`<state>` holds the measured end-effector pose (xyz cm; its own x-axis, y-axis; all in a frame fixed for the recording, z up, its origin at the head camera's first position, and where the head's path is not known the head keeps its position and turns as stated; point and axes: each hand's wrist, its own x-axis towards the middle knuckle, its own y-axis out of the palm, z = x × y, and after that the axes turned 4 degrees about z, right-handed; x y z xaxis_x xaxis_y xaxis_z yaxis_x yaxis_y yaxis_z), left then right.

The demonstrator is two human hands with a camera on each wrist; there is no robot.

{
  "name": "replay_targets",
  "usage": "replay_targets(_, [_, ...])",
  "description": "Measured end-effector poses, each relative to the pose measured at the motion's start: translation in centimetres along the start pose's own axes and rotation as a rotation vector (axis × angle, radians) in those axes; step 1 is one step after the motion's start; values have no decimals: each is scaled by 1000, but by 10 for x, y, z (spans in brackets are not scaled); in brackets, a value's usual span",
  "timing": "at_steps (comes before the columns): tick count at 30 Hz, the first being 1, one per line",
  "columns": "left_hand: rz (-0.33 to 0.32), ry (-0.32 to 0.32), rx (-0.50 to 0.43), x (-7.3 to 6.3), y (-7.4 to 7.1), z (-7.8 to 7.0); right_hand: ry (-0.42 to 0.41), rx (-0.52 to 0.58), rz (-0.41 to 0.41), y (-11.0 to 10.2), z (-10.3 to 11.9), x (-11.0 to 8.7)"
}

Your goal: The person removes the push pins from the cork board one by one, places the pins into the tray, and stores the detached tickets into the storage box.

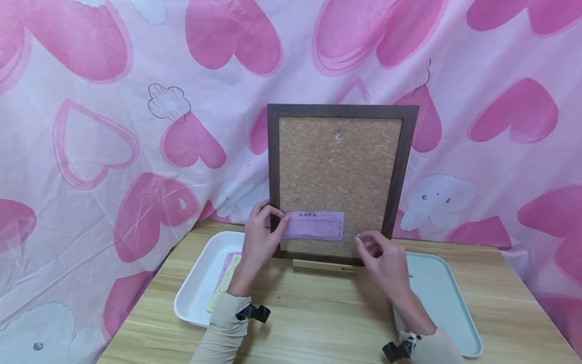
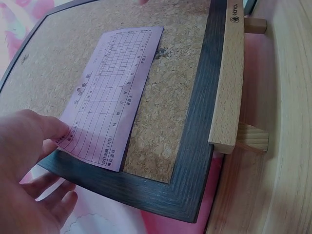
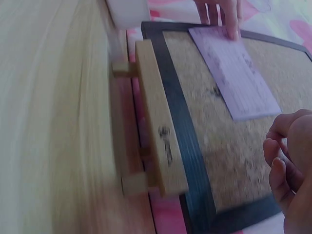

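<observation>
A framed cork board (image 1: 336, 167) leans upright on a small wooden stand (image 1: 325, 265). Flat against its lower part lies a purple printed receipt slip (image 1: 320, 226). My left hand (image 1: 263, 232) pinches the slip's left end, thumb on the printed face, other fingers around the frame's left edge. Right of the slip, apart from it, my right hand (image 1: 384, 258) has thumb and index finger together, with a tiny pale, pin-like thing at the tips. In the right wrist view the curled fingers (image 3: 278, 168) hide most of that pinch.
A white tray (image 1: 188, 301) with purple and yellow slips (image 1: 225, 280) stands left; a pale green tray (image 1: 443, 298) lies right. A small shiny cluster (image 1: 338, 134) sits high on the cork. A pink heart-patterned cloth (image 1: 236, 151) hangs behind the wooden table (image 1: 309, 323).
</observation>
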<state>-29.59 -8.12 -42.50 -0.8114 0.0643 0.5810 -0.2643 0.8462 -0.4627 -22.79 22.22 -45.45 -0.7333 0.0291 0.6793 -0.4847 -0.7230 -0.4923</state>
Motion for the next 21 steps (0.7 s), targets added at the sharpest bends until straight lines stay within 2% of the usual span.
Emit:
replay_targets(9, [13,-9,-9,-2,-4,0,54,-87,-34,-32,-23,-15])
replay_targets(17, [7,31,29,-9,-14,6,117,-107,-59,-58,-41,-25])
replay_targets(21, [-5,41,8,-10,-21,10,169,-127,-65,-66,-52,-30])
